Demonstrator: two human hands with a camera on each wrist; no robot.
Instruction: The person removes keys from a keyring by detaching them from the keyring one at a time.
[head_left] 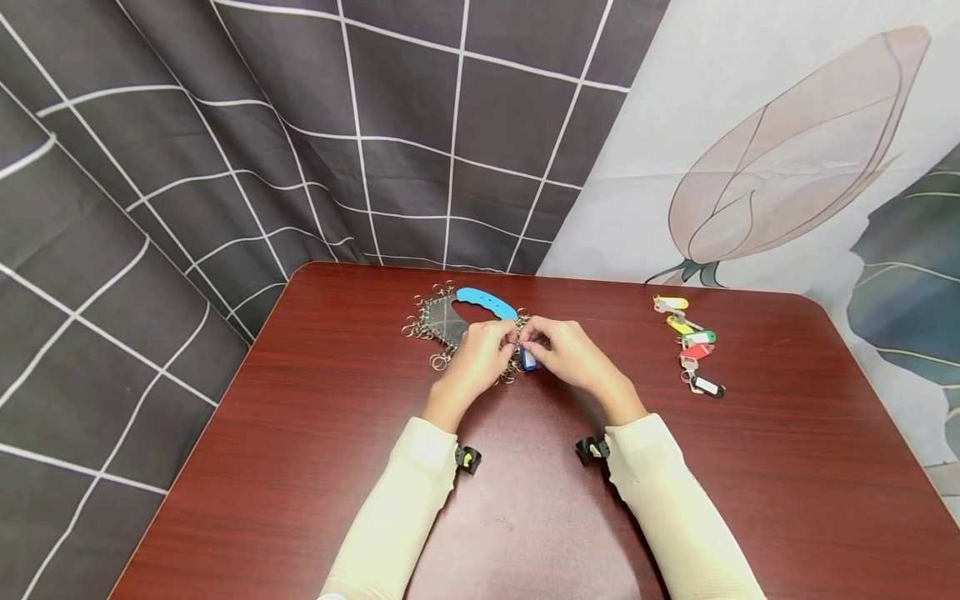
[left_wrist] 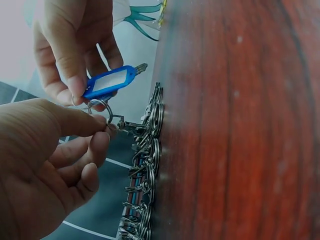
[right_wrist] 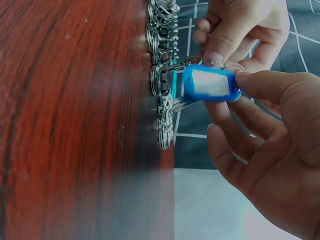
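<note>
In the head view both hands meet over the near right side of a flat grey piece (head_left: 444,318) with a curved blue handle (head_left: 487,302), fringed with metal clasps and split rings. My left hand (head_left: 474,360) pinches one split ring (left_wrist: 111,116) between thumb and forefinger; a small metal clasp (left_wrist: 120,121) joins it to the row. With thumb and fingers, my right hand (head_left: 568,354) pinches the end of a blue key tag (right_wrist: 210,83) with a white label. A key (left_wrist: 142,67) shows behind the tag. The tag's ring overlaps the split ring in the left wrist view.
Right of the hands, several tagged keys lie in a loose column on the red-brown table (head_left: 337,467): yellow tags (head_left: 675,302), a green one (head_left: 699,337), a red one (head_left: 697,352) and a black one (head_left: 708,386). A dark checked curtain (head_left: 405,125) hangs behind the table.
</note>
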